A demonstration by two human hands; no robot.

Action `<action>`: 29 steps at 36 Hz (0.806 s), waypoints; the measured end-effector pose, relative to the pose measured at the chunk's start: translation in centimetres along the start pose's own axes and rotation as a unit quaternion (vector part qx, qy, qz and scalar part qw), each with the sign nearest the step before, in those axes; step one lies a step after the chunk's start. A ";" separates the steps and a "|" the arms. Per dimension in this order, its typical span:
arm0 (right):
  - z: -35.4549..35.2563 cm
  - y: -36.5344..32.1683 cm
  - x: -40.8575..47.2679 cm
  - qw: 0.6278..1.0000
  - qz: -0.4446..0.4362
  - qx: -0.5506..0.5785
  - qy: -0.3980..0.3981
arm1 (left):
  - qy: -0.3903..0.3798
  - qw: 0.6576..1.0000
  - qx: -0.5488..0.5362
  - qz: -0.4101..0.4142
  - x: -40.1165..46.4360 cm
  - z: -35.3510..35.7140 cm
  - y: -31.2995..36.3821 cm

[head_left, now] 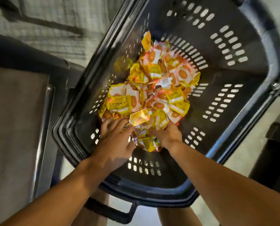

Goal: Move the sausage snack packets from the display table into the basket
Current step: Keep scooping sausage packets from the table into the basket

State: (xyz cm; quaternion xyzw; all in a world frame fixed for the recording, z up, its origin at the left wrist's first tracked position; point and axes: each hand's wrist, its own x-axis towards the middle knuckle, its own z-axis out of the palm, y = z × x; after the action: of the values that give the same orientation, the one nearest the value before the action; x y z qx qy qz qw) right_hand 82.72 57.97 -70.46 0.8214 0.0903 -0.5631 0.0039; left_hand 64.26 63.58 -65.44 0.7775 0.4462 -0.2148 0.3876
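Head view: black basket [234,98] holds heaped yellow sausage snack packets [152,88].

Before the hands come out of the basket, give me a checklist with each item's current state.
1. Packets inside the basket: ok. The sausage snack packets lie piled on the floor of the basket.
2. Left hand free of packets: cannot tell. Its fingers lie on the near edge of the pile.
3. Right hand free of packets: cannot tell. Its fingers are buried in the pile.
4. No packets spilled outside the basket: ok. None show outside the rim.
5. Display table cleared: cannot tell. The grey surface on the left shows no packets, but only part of it is in view.
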 end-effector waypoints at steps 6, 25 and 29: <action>0.2 0.2 -0.1 0.997 0.005 0.072 -0.015 | -0.010 1.000 -0.021 0.006 0.2 -0.8 -0.5; -4.8 1.7 -7.9 0.953 -0.079 0.286 -0.052 | -0.027 0.983 -0.181 -0.005 -2.8 -4.0 0.9; -8.1 0.7 -12.2 0.911 -0.091 0.394 -0.080 | -0.063 0.937 -0.328 -0.104 -3.8 -5.6 2.5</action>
State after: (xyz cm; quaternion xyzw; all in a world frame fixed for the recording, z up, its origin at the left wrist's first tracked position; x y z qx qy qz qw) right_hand 86.01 56.42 -56.26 0.6965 -0.0649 -0.6151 -0.3639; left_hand 64.46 65.29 -58.43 0.5408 0.5450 -0.1445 0.6242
